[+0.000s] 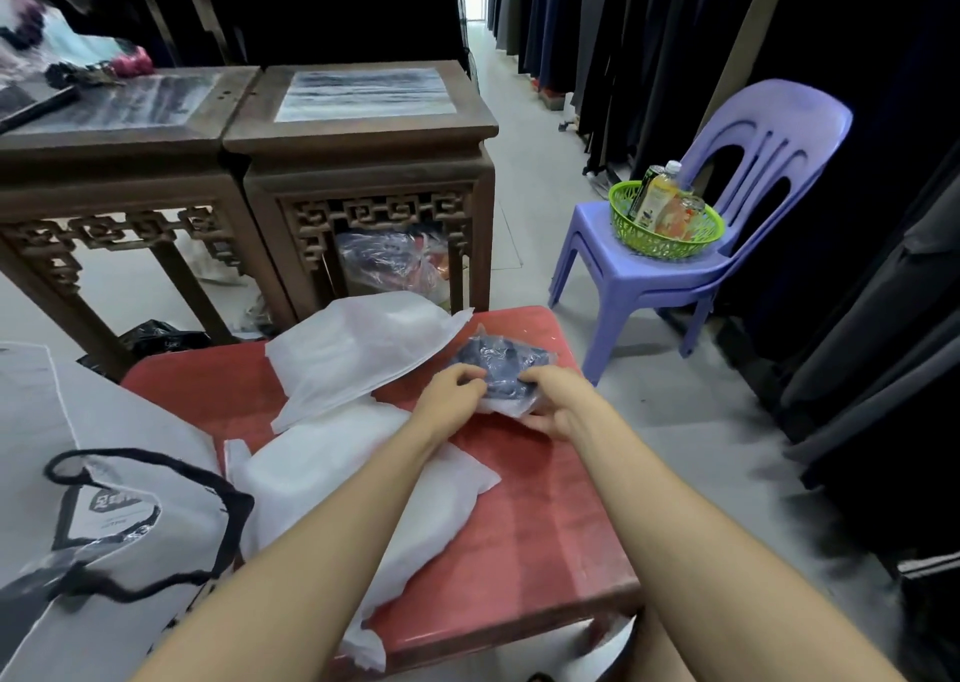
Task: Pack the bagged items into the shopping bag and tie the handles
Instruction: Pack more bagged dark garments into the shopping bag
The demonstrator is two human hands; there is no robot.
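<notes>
A clear plastic packet with dark blue cloth inside [503,364] lies near the far right corner of the red table [545,515]. My left hand [451,400] pinches its near left edge. My right hand [558,401] grips its near right side, fingers curled under it. Two white bagged items sit on the table: one [363,349] to the far left, one [374,494] nearer, under my left forearm. A large pale shopping bag with black handles [104,525] stands at the lower left, beside the table.
Two carved wooden side tables [363,162] stand beyond the red table, with plastic bags beneath them. A purple plastic chair [691,266] on the right carries a green basket of bottles [665,219]. Dark garments hang along the right wall.
</notes>
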